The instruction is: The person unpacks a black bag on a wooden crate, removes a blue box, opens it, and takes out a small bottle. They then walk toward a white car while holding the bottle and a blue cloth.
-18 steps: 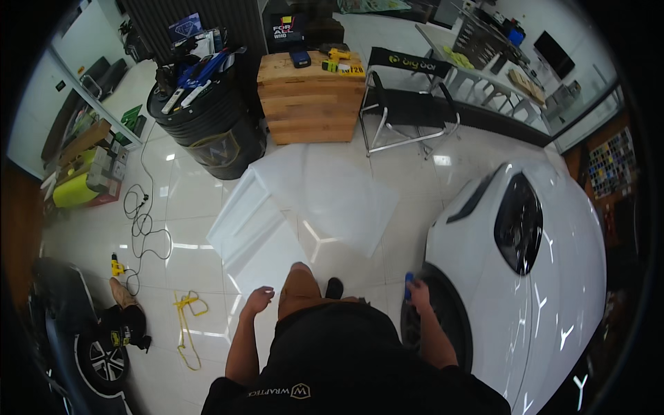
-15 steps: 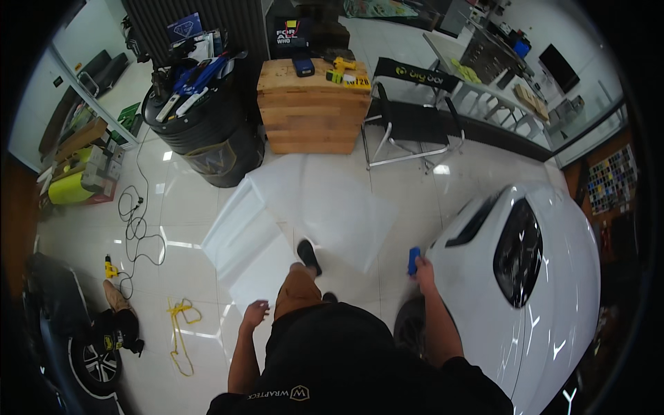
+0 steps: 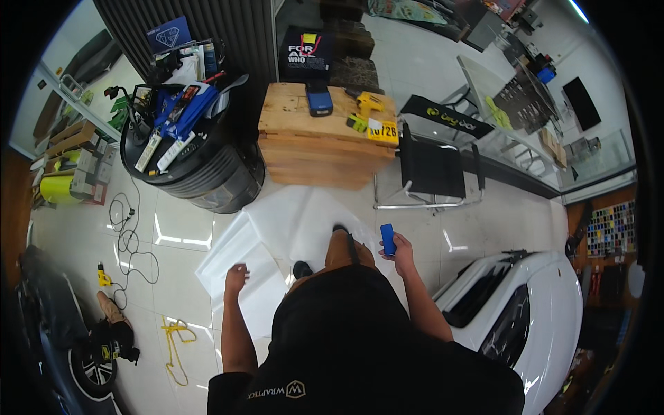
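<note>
My right hand (image 3: 401, 254) is closed round a flat blue rectangular piece with rounded corners (image 3: 388, 238), held upright at my right side; its exact kind is not clear. My left hand (image 3: 236, 278) hangs on the other side, fingers loosely curled and apart, with nothing seen in it. Below that hand, a large translucent white sheet (image 3: 235, 259) lies creased on the tiled floor and runs up to the wooden crate (image 3: 321, 162). My feet are on or beside this sheet.
A black drum (image 3: 207, 187) piled with tools stands ahead left. On the crate lie a yellow drill (image 3: 370, 104) and a blue device (image 3: 319, 99). A black folding chair (image 3: 434, 166) is right of it. A white car (image 3: 550, 311) stands right. A person (image 3: 114, 332) crouches left near cords (image 3: 128, 238).
I have stepped forward, so the crate, drum and chair appear nearer. The white car has slid back along my right. My right hand has swung forward and inward with the blue piece.
</note>
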A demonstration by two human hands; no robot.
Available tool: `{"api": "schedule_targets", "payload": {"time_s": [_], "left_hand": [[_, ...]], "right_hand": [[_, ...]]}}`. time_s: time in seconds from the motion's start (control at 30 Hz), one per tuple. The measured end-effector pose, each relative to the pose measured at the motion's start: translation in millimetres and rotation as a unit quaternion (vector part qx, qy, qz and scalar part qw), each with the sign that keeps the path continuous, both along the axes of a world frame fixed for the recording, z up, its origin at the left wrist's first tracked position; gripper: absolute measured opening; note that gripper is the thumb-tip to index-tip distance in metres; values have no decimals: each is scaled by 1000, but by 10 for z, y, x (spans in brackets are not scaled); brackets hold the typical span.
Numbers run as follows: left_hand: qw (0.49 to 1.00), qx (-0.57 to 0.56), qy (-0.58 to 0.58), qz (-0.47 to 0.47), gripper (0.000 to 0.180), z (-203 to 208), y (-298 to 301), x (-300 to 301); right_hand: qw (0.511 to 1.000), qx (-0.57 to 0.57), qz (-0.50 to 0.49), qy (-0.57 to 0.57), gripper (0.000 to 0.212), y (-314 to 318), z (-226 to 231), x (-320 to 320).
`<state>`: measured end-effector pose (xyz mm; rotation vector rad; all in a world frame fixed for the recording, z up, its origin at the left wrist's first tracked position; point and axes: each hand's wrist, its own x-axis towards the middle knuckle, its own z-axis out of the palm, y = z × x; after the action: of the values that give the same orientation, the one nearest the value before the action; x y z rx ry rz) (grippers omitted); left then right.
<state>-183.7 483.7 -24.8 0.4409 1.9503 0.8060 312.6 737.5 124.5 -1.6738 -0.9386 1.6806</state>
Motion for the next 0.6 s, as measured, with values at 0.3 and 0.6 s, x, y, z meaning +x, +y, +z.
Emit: {"api": "schedule_targets", "payload": {"time_s": [0.3,0.6], "left_hand": [[994,73,-25,83,40,172,2295,337],[986,-159,40,-40,44,764,2497,1266]], "right_hand": [[970,159,164,-80,35,3399,-368,-1283],[860,297,384,-159,27,5615,-260,-2691]]}}
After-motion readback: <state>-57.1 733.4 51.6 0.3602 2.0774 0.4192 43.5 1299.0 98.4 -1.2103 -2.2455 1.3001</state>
